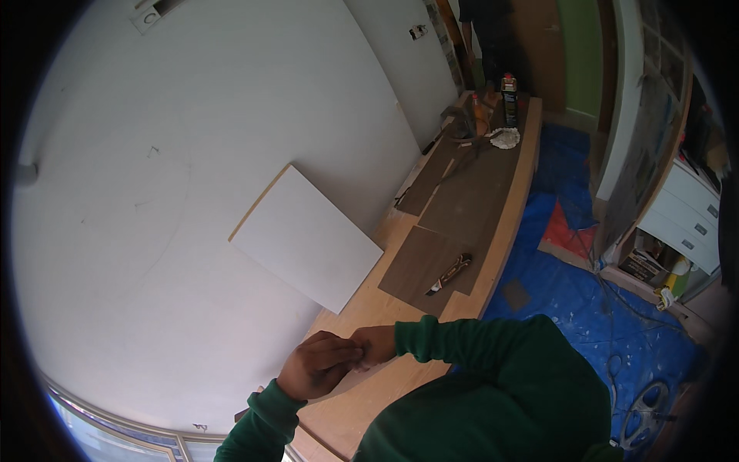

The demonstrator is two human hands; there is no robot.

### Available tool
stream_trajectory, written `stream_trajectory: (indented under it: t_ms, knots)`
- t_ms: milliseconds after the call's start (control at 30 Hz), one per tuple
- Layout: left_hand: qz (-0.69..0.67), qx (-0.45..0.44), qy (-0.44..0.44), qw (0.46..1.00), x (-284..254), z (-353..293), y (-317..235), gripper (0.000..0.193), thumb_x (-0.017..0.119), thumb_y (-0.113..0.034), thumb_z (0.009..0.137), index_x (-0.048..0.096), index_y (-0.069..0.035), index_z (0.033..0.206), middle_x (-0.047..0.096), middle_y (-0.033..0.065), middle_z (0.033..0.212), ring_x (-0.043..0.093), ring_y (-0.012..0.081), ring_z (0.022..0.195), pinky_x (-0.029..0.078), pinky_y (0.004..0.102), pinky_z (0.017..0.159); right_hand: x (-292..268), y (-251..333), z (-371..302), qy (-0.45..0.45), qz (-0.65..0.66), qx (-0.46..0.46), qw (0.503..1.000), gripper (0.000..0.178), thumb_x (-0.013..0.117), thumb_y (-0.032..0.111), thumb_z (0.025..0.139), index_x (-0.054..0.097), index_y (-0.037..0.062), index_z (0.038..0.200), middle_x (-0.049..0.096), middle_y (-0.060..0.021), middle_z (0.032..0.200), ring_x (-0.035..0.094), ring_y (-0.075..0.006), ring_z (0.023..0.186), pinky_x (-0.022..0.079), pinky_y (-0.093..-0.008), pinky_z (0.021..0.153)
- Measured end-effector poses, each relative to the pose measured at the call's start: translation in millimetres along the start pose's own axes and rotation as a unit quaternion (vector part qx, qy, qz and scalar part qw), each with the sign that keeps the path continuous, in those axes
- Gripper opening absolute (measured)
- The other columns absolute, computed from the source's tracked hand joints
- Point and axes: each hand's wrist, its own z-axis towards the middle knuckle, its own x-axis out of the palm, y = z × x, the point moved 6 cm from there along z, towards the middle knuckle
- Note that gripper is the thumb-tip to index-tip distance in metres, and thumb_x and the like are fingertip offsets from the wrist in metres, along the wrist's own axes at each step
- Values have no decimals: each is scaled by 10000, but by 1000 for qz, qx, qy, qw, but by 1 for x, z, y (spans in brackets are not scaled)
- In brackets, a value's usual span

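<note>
head: two hands (pixel 318 366), one utility knife (pixel 452 272)

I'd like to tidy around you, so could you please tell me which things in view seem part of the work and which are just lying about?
Likely in the work, near the left hand and right hand:
white board
brown sheet
utility knife
wooden worktop

Probably just lying about:
black can
orange bottle
grey reel
</note>
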Motion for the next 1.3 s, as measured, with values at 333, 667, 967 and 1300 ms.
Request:
stream_trajectory:
  t_ms: [333,667,967,1300]
  knots:
    - [-41,-88,-43,994,-10,11,41,239,764,41,857,792,-13,1088,767,139,1075,720,290,974,603,372,826,-18,-19,20,-127,137,-72,980,336,877,195,845,751,36,1113,763,-45,951,686,-117,927,551,-340,864]
    - [-59,-223,-88,969,-4,17,46,196,743,-41,922,797,-31,1111,749,147,1089,743,268,963,588,359,858,-39,-9,17,-81,182,-87,976,245,863,174,839,763,10,991,746,-54,860,663,-119,821,532,-321,768]
    - [-48,-144,-116,982,-15,17,61,181,735,-11,886,800,-19,1055,751,156,1046,732,282,949,586,363,840,-42,-14,29,-83,168,-44,981,311,885,190,829,756,21,1056,757,-48,929,686,-137,885,547,-320,832]
    - [15,-57,-109,992,-13,20,45,227,727,-4,838,787,-15,1057,739,134,997,666,330,987,555,405,852,-39,-17,17,-70,97,9,993,354,882,187,831,744,36,1120,748,-37,994,665,-125,961,519,-316,884]
